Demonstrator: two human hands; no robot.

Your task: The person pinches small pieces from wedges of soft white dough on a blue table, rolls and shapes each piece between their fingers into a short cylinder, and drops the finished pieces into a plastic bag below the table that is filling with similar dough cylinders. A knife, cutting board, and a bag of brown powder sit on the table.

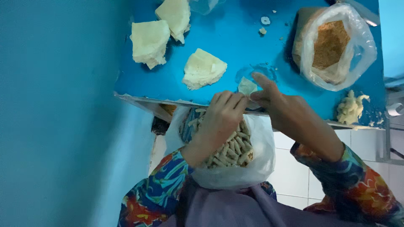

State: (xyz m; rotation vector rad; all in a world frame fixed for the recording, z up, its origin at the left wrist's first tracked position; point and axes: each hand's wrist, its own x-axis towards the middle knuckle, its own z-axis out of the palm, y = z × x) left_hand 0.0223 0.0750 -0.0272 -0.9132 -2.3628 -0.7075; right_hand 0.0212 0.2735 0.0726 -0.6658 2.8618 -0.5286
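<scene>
Wrapper piece (247,86): small pale sheet at the near edge of the blue table (235,42), pinched between the two hands. Landmark for all places below: this table.

Table carries, largest first: a clear bag of brown crumbs (336,46) at its far right; three stacks of folded pale sheets (150,42) across its left and middle; a lump of pale filling (350,108) at its near right corner; scattered crumbs mid-table.

Below the near edge, in the lap: a white bag of finished rolls (229,149), open at the top.

Left hand (221,120): fingers curled down over the wrapper's near side, closed on it. Right hand (286,111): fingers extended, tips holding the wrapper's far side against the table edge.

Judgement, doing this well: keep both hands close so the thin sheet stays taut; roll evenly from one side; press lightly, since such a sheet probably tears easily; work over the table, not the gap, so nothing drops.

Not readable: whether filling is already inside the wrapper, as the fingers cover it. The fingertips of the left hand are hidden. A clear bag at the table's far edge is cut off. The bag of rolls is partly behind the left forearm.
</scene>
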